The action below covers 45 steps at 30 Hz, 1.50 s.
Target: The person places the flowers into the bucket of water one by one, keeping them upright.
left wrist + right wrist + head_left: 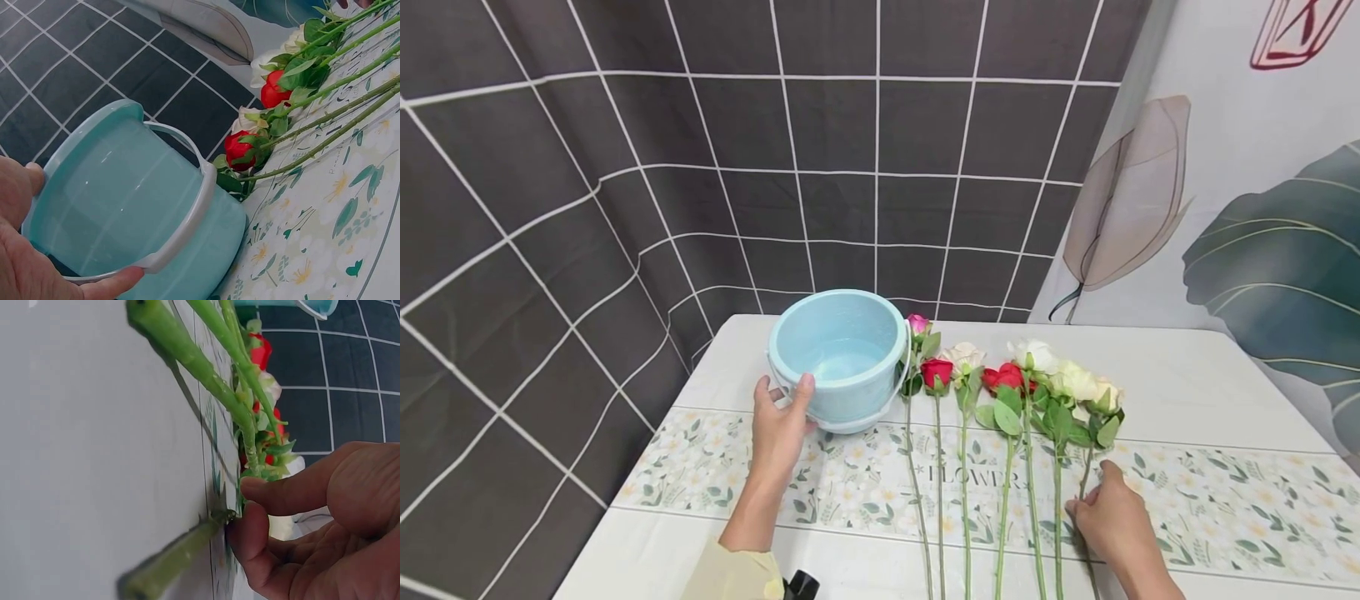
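Note:
A light blue bucket (857,404) with a white handle (187,225) stands at the left of the table. My left hand (778,429) grips its near left side, thumb at the rim and fingers around the outside by the handle. To the right lies a row of several long-stemmed roses, including a red rose (937,372), a pink rose (917,323) and a white rose (1033,354). At the right end of the row, my right hand (1112,512) pinches the stem of a cream rose (1107,396) between thumb and index finger, close over the table.
The white table (1180,367) carries a floral-printed band (1247,500) with the word FLOWER under the stems. A dark tiled-pattern backdrop (827,125) rises behind and at the left, with a white leaf-printed curtain (1217,167) at the right. Stem ends point toward me.

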Each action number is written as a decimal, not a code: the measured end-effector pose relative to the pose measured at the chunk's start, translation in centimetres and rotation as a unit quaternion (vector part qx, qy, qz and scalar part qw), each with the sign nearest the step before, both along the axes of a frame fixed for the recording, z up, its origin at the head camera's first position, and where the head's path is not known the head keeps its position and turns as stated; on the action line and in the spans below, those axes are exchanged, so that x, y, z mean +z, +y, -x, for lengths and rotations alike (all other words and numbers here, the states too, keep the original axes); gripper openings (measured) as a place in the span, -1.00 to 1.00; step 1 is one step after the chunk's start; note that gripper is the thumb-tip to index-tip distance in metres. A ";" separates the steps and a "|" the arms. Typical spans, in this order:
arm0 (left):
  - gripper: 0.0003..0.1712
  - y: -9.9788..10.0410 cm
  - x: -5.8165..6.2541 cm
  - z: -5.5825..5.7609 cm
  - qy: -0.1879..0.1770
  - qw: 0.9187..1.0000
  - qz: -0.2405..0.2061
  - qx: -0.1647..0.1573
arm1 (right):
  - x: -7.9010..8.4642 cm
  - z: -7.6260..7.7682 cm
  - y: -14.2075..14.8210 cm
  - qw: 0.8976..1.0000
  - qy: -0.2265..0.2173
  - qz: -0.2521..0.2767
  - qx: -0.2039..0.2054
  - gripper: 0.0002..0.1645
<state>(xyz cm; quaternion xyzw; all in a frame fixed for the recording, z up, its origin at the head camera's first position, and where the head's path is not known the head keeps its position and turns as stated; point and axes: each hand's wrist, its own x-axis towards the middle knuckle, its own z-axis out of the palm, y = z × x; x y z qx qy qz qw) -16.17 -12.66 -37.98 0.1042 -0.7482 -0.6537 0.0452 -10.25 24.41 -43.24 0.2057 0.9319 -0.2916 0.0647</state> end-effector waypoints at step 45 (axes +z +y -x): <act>0.18 0.1 0.0 0.0 0.005 1.000 -0.004 0.001 | 0.0 -0.9 0.5 1.000 -0.002 -0.008 -0.018 -0.75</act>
